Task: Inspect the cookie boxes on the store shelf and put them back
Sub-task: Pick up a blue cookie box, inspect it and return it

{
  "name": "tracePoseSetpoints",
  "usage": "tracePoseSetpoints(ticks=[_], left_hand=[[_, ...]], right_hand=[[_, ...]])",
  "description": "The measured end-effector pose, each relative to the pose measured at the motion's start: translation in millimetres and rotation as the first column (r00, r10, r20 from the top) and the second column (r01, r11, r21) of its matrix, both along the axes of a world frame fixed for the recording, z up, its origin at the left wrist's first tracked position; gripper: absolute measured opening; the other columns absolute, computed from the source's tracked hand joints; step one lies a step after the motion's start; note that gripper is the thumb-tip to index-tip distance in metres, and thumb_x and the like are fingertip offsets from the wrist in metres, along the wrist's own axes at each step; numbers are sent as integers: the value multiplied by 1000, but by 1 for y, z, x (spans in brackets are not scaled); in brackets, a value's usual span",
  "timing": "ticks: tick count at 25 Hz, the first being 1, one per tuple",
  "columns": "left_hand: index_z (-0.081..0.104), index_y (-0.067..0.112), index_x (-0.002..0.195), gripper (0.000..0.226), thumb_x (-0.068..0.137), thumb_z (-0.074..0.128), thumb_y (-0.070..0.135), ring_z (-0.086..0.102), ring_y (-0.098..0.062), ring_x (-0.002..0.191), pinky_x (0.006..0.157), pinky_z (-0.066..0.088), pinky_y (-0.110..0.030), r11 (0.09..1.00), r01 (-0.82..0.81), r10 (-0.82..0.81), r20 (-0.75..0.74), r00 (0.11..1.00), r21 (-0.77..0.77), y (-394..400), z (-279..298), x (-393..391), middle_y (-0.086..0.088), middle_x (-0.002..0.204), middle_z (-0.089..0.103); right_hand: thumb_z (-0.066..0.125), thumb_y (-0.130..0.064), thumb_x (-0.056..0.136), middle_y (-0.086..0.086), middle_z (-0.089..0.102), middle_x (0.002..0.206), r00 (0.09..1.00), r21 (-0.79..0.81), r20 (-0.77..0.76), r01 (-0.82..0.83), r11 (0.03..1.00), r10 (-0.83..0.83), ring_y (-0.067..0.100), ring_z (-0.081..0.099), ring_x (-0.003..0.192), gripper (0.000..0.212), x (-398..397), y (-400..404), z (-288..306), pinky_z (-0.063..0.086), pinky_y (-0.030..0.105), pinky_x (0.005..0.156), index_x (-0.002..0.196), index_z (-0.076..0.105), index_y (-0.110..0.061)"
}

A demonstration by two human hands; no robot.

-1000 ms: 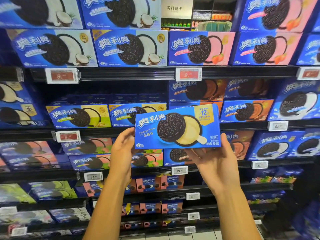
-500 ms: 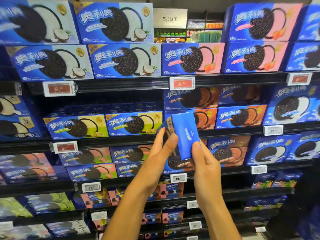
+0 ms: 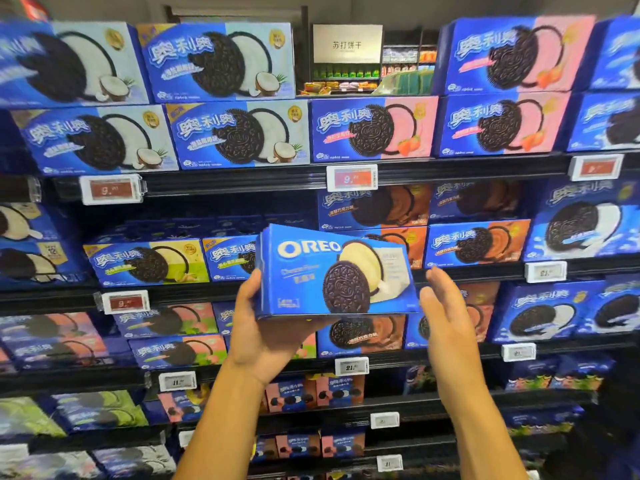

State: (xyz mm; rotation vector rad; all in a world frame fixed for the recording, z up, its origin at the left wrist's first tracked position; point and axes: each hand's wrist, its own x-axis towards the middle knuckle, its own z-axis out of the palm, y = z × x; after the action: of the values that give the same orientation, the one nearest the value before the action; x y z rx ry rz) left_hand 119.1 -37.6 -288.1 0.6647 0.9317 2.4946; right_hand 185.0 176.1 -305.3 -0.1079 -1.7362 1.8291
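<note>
Head view: glossy rectangular cookie box (image 3: 332, 271) in left hand (image 3: 266, 327).

Box (image 3: 337, 271) flipped; right hand (image 3: 446, 306) apparently released.

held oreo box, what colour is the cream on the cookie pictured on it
Pale yellow, on a blue Oreo box held by the left hand; head view.
</note>
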Motion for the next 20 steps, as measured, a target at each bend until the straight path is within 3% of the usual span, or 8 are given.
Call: tracePoseSetpoints(ticks=[3,5,6,8,10,12,17,20], left_hand=[[43,14,148,67,95,45,55,35,-39,142,116,8,-70,976,178,-169,-76,983,127,7,-9,-7,-15,156,39],[31,11,154,69,100,28,54,21,-40,148,114,-12,-68,956,222,-209,-89,974,193,16,-16,-9,-17,160,29],[28,10,154,71,100,21,54,18,-40,149,112,-15,-67,945,247,-236,-77,969,213,20,-18,-10,-17,161,27],[32,11,153,69,101,23,55,22,-39,148,115,-10,-66,935,278,-272,-58,961,219,27,-22,-16,-16,160,30],[49,12,145,62,95,54,49,38,-38,142,117,15,-66,956,229,-236,20,971,185,31,-22,-20,-15,152,44],[63,12,133,64,79,80,42,52,-36,132,108,38,-62,989,65,-77,92,993,130,34,-20,-21,-15,142,56],[65,12,130,51,91,52,43,54,-35,130,104,41,-60,991,-92,71,197,978,96,52,-13,-14,-15,140,58],[70,12,124,48,92,49,42,58,-34,126,103,42,-58,989,-118,98,216,972,83,54,-11,-10,-14,137,61]], right_hand=[[51,-40,101,-30,63,121,997,-101,15,-73,992,75,-10,59,115,27,-2,17,2,49,18,97,127,58,-42],[46,-41,102,-15,70,125,978,-142,4,-207,968,210,10,68,114,34,1,19,5,56,32,93,133,60,-35],[42,-38,105,-6,70,129,968,-145,-11,-248,958,249,19,68,116,37,3,20,7,56,40,94,137,59,-30],[40,-33,106,2,67,133,964,-147,-46,-264,953,260,27,65,121,39,7,26,11,54,50,98,140,57,-23],[42,-32,102,1,66,135,969,-163,-85,-244,956,233,28,62,124,43,10,37,12,53,49,99,142,56,-22],[42,-32,101,0,66,136,975,-172,-103,-213,962,197,27,61,126,46,12,47,11,53,42,96,144,53,-21],[34,-24,108,-1,63,140,978,-151,-103,-197,969,183,23,60,128,43,15,62,10,51,39,97,148,48,-21],[35,-26,107,-2,64,139,974,-145,-109,-216,966,201,22,60,127,43,16,67,10,52,35,94,148,48,-22]])
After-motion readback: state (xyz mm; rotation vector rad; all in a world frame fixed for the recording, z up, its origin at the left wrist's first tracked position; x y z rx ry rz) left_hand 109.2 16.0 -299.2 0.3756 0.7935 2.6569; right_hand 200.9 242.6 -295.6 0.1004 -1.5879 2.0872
